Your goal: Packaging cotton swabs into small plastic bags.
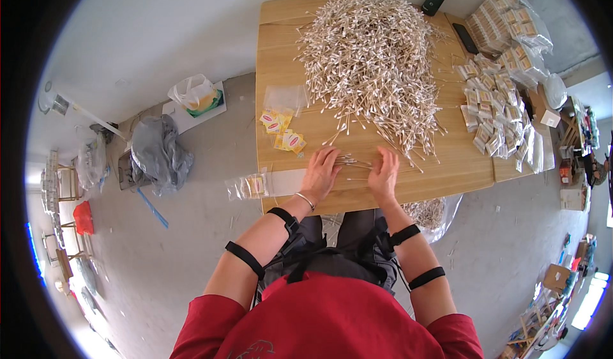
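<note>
Both hands flat-ish on wooden table [281,59], near its front edge. Left hand [321,175] & right hand [384,175] set apart, fingers spread, w/ small bunch of cotton swabs [353,162] lying between them on the tabletop. Fingertips of both touching or just beside the bunch; not clamped on it, as far as visible. Big heap of loose swabs [373,65] piled behind, covering centre & back of table. Yellow paper labels [281,131] scattered to left of hands, w/ empty clear bags [286,96] just behind them. One filled clear bag [249,186] hanging over table's left front edge. Packed swab packets [498,113] stacked at right side. Dark phone [465,38] lying near back right.
</note>
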Demonstrator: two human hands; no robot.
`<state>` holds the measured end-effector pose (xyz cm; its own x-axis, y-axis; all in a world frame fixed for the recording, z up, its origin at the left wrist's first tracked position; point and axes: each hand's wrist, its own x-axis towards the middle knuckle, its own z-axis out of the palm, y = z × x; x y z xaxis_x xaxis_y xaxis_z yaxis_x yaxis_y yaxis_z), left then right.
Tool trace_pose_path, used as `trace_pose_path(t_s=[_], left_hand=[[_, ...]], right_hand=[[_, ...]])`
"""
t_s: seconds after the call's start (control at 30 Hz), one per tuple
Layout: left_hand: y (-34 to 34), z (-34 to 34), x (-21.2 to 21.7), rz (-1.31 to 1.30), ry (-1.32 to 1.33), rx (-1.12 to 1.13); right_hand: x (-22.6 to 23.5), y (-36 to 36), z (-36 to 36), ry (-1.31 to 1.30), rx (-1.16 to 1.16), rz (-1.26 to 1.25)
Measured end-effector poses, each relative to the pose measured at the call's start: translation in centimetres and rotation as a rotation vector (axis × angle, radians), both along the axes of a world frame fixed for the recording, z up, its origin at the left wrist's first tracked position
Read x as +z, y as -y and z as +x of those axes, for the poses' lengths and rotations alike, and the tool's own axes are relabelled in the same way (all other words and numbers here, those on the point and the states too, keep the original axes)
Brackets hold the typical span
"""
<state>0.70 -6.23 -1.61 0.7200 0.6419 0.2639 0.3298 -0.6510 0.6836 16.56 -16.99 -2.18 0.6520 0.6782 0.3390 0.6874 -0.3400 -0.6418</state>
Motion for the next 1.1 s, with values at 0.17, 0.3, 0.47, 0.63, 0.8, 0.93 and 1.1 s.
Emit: trace_pose_path(t_s=[0.17,0.3,0.47,0.63,0.8,0.93,1.1], left_hand=[[-0.5,0.8,1.4,0.094,0.021,0.099],[-3.2,2.7,2.6,0.019,-0.167,0.230],[-4.9,2.8,0.7,-0.072,-0.181,0.154],[-2.8,0.9,1.0,0.057,-0.077,0.047],[-0.4,-0.4,1.5,0.145,-0.015,0.040],[-0.8,-0.7,-0.6,0.053,0.063,0.060],[-1.6,-0.2,-1.2,0.051,0.124,0.072]], right_hand=[[0.9,-0.6,-3.0,-0.022,0.125,-0.025],[0.5,0.8,-2.8,0.108,0.197,-0.122],[0.3,0.9,-2.5,0.046,0.231,-0.123],[1.2,1.4,-1.4,-0.055,0.247,-0.123],[1.8,2.6,0.4,0.018,0.407,-0.110],[1.2,2.2,0.1,0.033,0.364,-0.095],[0.6,2.3,1.0,0.093,0.291,-0.055]])
